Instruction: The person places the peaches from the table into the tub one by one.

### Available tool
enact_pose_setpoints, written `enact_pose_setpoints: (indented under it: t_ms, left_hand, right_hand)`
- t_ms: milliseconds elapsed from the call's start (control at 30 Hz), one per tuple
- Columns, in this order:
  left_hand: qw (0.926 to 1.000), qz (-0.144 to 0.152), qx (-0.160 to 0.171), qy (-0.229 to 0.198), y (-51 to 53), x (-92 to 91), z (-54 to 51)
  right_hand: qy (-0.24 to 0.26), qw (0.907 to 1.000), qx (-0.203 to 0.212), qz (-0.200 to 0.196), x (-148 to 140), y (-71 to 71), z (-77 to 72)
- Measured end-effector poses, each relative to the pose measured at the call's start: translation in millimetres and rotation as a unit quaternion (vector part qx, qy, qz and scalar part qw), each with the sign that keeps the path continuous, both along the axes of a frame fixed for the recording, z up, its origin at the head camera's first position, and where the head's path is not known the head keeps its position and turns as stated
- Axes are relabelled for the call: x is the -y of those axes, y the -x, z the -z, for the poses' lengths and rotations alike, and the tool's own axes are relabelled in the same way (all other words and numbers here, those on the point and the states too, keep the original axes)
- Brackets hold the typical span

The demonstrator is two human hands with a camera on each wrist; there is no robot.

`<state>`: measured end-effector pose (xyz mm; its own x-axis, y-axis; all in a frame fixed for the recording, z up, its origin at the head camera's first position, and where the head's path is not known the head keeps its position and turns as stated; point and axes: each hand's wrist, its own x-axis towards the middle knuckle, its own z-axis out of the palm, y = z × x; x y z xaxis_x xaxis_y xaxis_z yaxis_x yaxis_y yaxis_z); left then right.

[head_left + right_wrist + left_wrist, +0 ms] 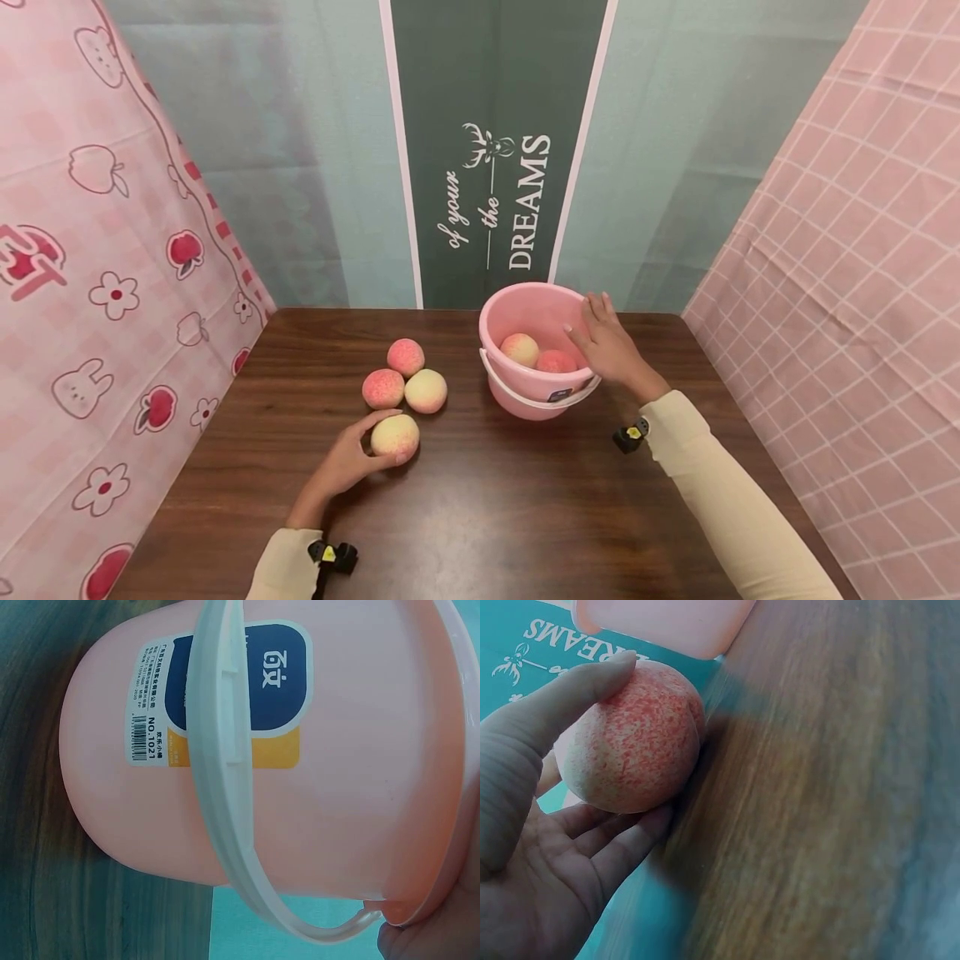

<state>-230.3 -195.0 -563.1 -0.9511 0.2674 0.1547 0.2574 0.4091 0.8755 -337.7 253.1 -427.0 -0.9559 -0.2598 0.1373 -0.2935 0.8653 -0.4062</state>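
Observation:
A pale yellow peach with a pink blush (395,437) is gripped between the thumb and fingers of my left hand (351,457). The left wrist view shows its speckled red side (641,739), close to the tabletop; I cannot tell whether it touches. Just beyond it lie two pinkish-red peaches (383,389) and another yellow one (426,392). My right hand (611,348) holds the rim of a pink bucket (525,400), thumb on the inner side and fingers along the outside. Inside the bucket are a yellowish peach (520,350) and a red one (557,362).
A white handle (217,750) hangs down across the bucket's labelled front. Dark wooden tabletop (495,517) stretches around everything. Behind it hangs a green and teal cloth (300,167) with lettering; pink printed cloths (847,275) stand at both sides.

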Motion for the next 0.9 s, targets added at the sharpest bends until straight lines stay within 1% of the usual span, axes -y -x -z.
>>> enact_pose_setpoints:
  t_ms: [133,267,367,467,667,800,900]
  left_hand:
    - [1.0000,-0.001,-0.006,0.007,1.5,-1.4,-1.0]
    - [0.9999,-0.003,-0.007,0.008,1.5,-3.3,-5.1]
    - [1.0000,-0.006,-0.007,0.002,1.4,-4.1,-7.6]
    - [1.0000,-0.003,-0.009,-0.002,1.8,-4.8,-9.3]
    - [0.9999,-0.005,-0.004,-0.014,3.0,-6.0,-10.4]
    - [0.9996,-0.005,-0.011,-0.027,3.3,-7.1,-12.3]
    - [0.9994,-0.004,-0.015,-0.030,2.8,-8.3,-15.7]
  right_hand:
    - [-0.001,1.0000,-0.001,0.001,-0.2,0.2,-0.2]
    - [0.000,1.0000,-0.001,0.001,-0.1,0.4,-0.4]
    - [0.000,1.0000,-0.001,0.002,0.1,0.7,0.0]
    - [0.001,1.0000,0.000,0.002,0.0,1.1,0.6]
    - [-0.001,1.0000,-0.003,0.002,-1.0,2.1,1.8]
    - [0.002,1.0000,-0.007,0.000,-1.4,1.9,1.9]
    - [0.002,1.0000,-0.005,-0.001,-0.9,1.6,1.0]
